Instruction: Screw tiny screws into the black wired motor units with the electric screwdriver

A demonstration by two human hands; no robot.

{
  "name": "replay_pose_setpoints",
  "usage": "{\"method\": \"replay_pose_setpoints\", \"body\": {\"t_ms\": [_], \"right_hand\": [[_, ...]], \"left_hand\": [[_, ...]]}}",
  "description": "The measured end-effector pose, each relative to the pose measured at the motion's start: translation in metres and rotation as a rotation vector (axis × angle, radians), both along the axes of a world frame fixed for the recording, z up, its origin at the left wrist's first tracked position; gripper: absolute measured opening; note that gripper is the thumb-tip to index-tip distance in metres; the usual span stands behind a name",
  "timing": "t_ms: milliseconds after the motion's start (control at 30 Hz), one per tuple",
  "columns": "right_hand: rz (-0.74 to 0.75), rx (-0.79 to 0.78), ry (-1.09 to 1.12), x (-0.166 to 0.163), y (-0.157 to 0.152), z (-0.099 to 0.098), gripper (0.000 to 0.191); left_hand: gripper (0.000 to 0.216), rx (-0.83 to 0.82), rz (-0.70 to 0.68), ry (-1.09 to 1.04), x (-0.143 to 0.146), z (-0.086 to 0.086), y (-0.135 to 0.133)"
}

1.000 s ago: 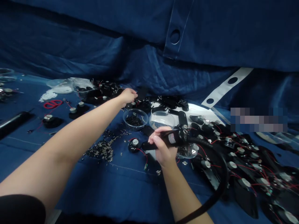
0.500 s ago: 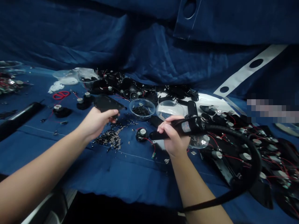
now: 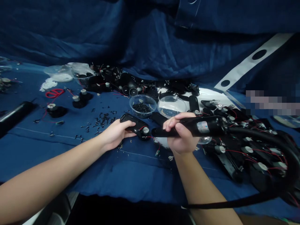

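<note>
Left hand [image 3: 114,133] is closed on a black plastic housing [image 3: 132,123], now pressed onto the blue-covered worktop [image 3: 131,175]; half a second ago it held the piece raised, farther left. Right hand [image 3: 181,136] keeps its fist round the electric screwdriver [image 3: 211,125], whose tip is just beside the housing. The pale sticker [image 3: 202,127] on its barrel is too blurred to read.

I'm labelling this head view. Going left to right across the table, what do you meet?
black tube → red scissors → left hand → black part in its grip → right hand → screwdriver it holds → motors with red wires
</note>
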State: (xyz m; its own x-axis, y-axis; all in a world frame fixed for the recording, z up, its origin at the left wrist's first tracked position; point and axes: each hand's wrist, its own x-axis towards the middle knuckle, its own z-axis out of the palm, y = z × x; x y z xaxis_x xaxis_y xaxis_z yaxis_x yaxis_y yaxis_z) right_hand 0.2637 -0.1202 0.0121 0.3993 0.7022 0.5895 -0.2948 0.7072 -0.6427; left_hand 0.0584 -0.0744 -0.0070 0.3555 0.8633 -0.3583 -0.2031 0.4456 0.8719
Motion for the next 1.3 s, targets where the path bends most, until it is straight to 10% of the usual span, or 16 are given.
{"method": "replay_pose_setpoints", "body": {"t_ms": [167, 333, 667, 867, 1300], "right_hand": [[0.015, -0.007, -0.023, 0.003, 0.001, 0.001, 0.013], [0.037, -0.004, -0.025, 0.004, 0.001, 0.002, 0.013], [0.044, -0.037, -0.046, 0.004, 0.001, 0.000, 0.017], [0.068, -0.026, -0.033, 0.003, 0.002, -0.001, 0.017], [0.038, -0.067, -0.060, 0.001, 0.000, -0.001, 0.021]], "left_hand": [[0.025, 0.035, 0.027, 0.098, -0.008, 0.005, -0.003], [0.074, 0.288, 0.195, 0.180, -0.018, 0.011, 0.000], [0.058, 1.021, -0.465, 0.895, -0.039, 0.007, 0.000], [0.046, 1.392, -0.522, 0.964, -0.043, 0.007, -0.006], [0.053, 1.437, -0.558, 1.304, -0.020, 0.006, -0.035]]}}
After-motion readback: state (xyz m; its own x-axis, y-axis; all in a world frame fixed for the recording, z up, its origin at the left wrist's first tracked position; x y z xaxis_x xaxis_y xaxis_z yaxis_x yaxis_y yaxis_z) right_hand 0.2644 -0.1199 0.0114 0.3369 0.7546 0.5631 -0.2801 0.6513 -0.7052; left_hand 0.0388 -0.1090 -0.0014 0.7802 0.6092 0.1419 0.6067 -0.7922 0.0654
